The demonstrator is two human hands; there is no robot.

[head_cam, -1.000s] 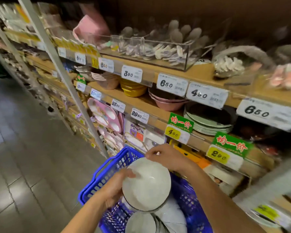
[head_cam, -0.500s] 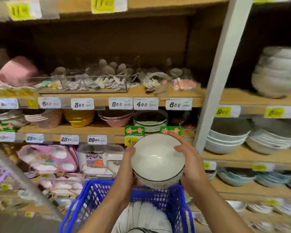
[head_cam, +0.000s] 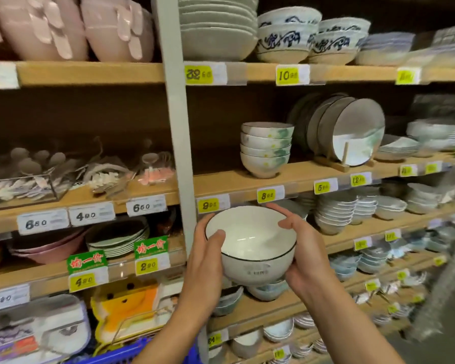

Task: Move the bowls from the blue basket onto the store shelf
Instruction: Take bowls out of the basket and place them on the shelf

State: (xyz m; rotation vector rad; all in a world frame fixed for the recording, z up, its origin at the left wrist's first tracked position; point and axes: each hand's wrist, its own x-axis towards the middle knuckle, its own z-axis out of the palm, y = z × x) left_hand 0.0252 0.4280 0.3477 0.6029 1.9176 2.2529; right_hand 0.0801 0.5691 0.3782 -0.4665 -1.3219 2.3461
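Wooden store shelf (head_cam: 247, 179) fills the view: several tiers, all crowded with crockery. Grey upright post (head_cam: 177, 143) splits it, and everything for the task is right of the post. On the mid tier, well right of the post, plates (head_cam: 352, 135) lean in a rack. Nearer the post is a stack of green-print bowls (head_cam: 265, 151), with bare board between stack and post.

Blue basket (head_cam: 121, 355): only a sliver shows at the bottom edge, left of the post.

White bowl (head_cam: 250, 240), dark rim, is just right of the post. It is in the air in front of the tier edge below the stack, tilted with its mouth toward the camera. Left hand (head_cam: 208, 261) grips its near-post side, thumb over the rim. Right hand (head_cam: 307, 250) cups the far side and underside, thumb on the rim. Both hands are wrapped on the bowl.

Likely step: carry, not yet placed. The target is probably the bare board by the post.

Risks:
- The rim may clip the shelf lip or the price tag (head_cam: 265, 196) strip on the way up, since the bowl sits under the edge.
- Setting it down too far from the post could knock the stack.
- Glazed ware held tilted may slip if either hand loosens.
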